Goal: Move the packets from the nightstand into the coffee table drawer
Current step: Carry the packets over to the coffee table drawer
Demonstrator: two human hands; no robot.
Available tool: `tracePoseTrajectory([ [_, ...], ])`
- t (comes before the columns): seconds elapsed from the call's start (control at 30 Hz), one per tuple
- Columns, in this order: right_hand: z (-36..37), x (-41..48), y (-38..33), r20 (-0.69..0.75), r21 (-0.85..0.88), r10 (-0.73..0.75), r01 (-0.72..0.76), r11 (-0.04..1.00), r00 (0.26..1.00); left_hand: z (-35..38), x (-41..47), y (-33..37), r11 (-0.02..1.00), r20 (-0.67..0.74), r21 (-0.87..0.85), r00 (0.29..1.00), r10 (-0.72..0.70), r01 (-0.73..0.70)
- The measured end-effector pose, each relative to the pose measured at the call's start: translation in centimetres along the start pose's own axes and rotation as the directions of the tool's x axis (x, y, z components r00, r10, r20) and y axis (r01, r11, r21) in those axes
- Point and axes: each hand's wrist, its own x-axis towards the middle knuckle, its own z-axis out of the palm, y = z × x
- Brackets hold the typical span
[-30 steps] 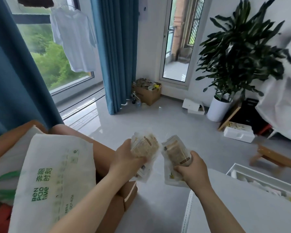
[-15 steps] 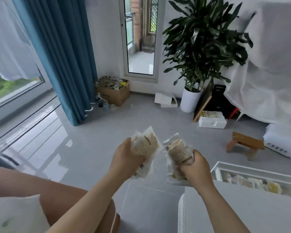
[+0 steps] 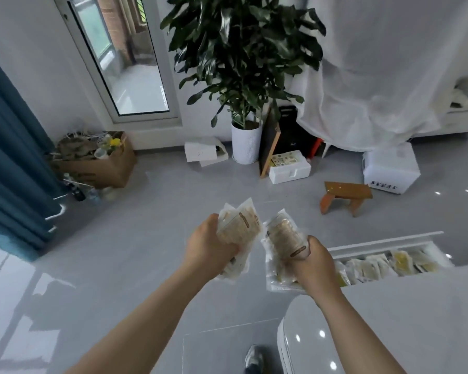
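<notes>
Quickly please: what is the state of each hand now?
Left hand: closed, holding the left bundle of packets.
Right hand: closed, holding the right bundle of packets.

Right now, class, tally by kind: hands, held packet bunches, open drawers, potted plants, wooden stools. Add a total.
Hands: 2, left hand and right hand
Packet bunches, one in each grip: 2, left bunch and right bunch
Drawer: 1
Plant: 1
Stool: 1
Total: 7

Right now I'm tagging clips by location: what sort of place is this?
Probably a home living room: a green-leaved plant in a white ribbed pot beside a glass balcony door, teal floor-length curtains, a glossy white coffee table with an open drawer.
</notes>
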Motion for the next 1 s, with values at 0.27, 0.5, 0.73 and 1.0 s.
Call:
tracePoseTrajectory([
  [0.27, -2.4, 11.8, 0.7, -0.093, 0.054, 0.137, -0.132, 0.990, 0.986, 4.7, 12.8, 6.6, 0.994, 0.161, 0.050, 0.983, 0.085, -0.094],
  [0.5, -2.6, 20.5, 1.1, -0.185, 0.026, 0.289, -0.289, 0.957, 0.939, 8.5, 23.7, 10.0, 0.980, 0.297, 0.095, 0.945, 0.139, -0.174],
  [0.73, -0.7, 28.8, 0.4, -0.346, 0.152, 0.482, -0.459, 0.875, 0.805, 11.0, 35.7, 13.5, 0.922, 0.477, 0.148, 0.842, 0.251, -0.359],
  [1.0, -0.7, 34.0, -0.5, -0.460, 0.347, 0.625, -0.520, 0.781, 0.631, 15.0, 44.0, 18.4, 0.831, 0.673, 0.116, 0.658, 0.337, -0.544],
])
